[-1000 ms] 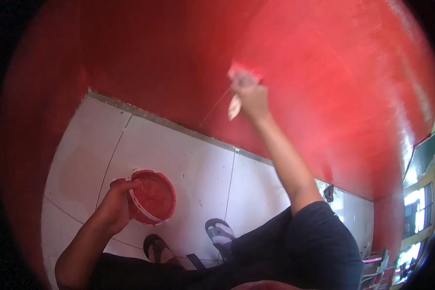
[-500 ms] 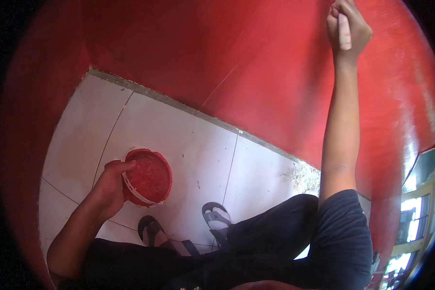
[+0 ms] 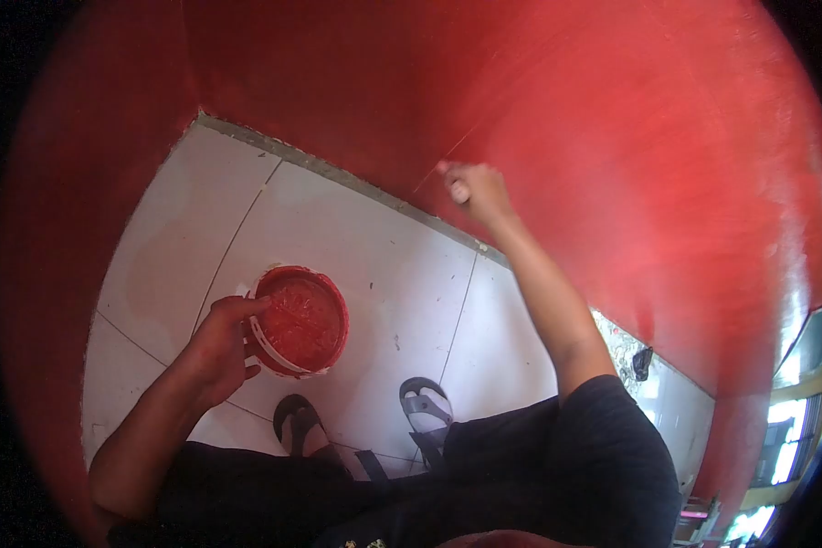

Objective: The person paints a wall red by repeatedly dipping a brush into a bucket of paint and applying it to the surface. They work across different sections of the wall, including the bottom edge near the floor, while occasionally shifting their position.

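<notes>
At the lower left, my left hand (image 3: pixel 221 349) grips the rim of a bucket (image 3: pixel 342 340) above the tiled floor, its thumb over the edge. Thick red paint (image 3: pixel 303 320) shows inside the bucket, and a white handle lies along the near side. My right hand (image 3: pixel 477 192) is closed around a pale handle (image 3: pixel 460 191), in front of the red wall (image 3: pixel 557 119) near its lower edge. The tool's far end is hidden by the hand.
White floor tiles (image 3: pixel 393 283) meet the wall along a grey strip (image 3: pixel 338 173). My sandalled feet (image 3: pixel 425 408) are below the bucket. A dark crumpled object (image 3: pixel 643 363) lies on the floor at right, with windows (image 3: pixel 788 443) beyond.
My right hand has swung down and left from high on the wall to near its base. The view has shifted slightly, and the bucket appears a little further right, still held.
</notes>
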Motion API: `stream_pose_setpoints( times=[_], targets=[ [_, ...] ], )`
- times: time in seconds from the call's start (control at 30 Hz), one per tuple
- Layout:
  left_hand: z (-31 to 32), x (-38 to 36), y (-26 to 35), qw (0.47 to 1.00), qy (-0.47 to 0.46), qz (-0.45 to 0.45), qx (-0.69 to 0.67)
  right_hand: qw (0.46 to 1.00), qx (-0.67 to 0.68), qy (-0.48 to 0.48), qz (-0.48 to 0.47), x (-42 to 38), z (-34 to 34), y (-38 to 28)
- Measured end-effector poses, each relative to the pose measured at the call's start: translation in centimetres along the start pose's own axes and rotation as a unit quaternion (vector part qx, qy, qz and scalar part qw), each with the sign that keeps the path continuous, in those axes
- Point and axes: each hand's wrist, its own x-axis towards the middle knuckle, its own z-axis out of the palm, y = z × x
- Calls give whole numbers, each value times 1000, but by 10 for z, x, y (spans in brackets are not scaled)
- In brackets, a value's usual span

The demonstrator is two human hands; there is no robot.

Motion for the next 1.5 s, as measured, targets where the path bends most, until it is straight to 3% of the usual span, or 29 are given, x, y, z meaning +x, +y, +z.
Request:
stream_pose_setpoints(
  times=[0.03,0.07,0.13,0.17,0.2,0.23,0.3,0.33,0.4,0.43,0.47,0.5,0.53,0.57,0.63,0.73,0.8,0.9,0.93,0.97,1.0,1.03,1.07,1.1,1.17,1.23,1.3,1.33,1.5],
  targets=[
    [4,-4,3,1000,0,3,3,998,50,38,20,7,-18,12],
    [7,-5,5,1000,-1,4,6,970,220,95,-28,27,-37,39],
    [7,-3,5,1000,-15,5,0,915,335,174,-139,49,-109,34],
    [9,-2,6,999,-30,9,-4,843,484,163,-167,57,-145,35],
    [11,-2,8,999,-33,6,-4,925,213,283,-136,55,-179,8],
    [14,-5,11,999,-37,6,3,919,-79,376,-93,50,-209,-20],
    [17,-6,12,999,-42,3,10,832,-153,502,-178,54,-233,-54],
    [17,-6,12,999,-46,5,9,833,-152,501,-176,55,-229,-52],
    [14,-4,10,999,-48,4,11,766,-294,550,-158,55,-218,-43],
    [11,-1,8,999,-39,3,14,865,-213,451,-62,43,-195,-29],
    [9,0,5,999,-30,3,15,875,-178,438,-107,46,-163,-7],
    [9,-1,4,1000,-27,1,15,842,-315,419,-131,44,-126,3],
    [10,-2,3,1000,-16,0,17,858,-390,330,-47,35,-76,14],
    [10,-4,2,1000,-4,-1,18,862,-399,306,-66,24,-34,19],
    [9,-4,-1,1000,3,5,19,913,-317,212,-142,-2,24,20],
    [11,-12,-7,1000,19,5,16,947,-265,124,-129,-13,50,-8],
    [11,-14,-8,999,29,-1,15,995,-65,-55,-48,-13,37,-24],
    [4,-10,-12,1000,10,-18,5,998,-8,26,-55,7,11,-4],
    [2,-6,-13,1000,0,-18,-5,996,82,42,-8,15,-18,-5],
    [1,-5,-13,1000,-10,-14,-14,943,330,38,13,30,-34,25],
    [2,-7,-12,1000,1,-20,-18,891,440,107,-24,42,-62,32],
    [5,-9,-11,1000,-3,-20,-20,948,243,197,-63,38,-109,9],
    [7,-10,-11,1000,-10,-17,-22,954,38,270,-122,37,-140,-2],
    [7,-9,-11,1000,-5,-22,-22,902,-169,369,-146,37,-170,-12],
    [7,-5,-13,999,-26,-23,-8,858,-174,456,-163,31,-198,-26],
    [12,-5,-12,1000,-7,-20,1,773,-193,577,-180,43,-187,-19],
    [9,-4,-16,1000,17,-16,5,855,-217,469,-30,32,-154,-8],
    [2,-1,-19,1000,12,-11,-3,879,-129,449,-97,29,-136,-9],
    [1,-1,-28,995,62,58,43,874,51,480,-54,39,-84,-39]
  ],
)
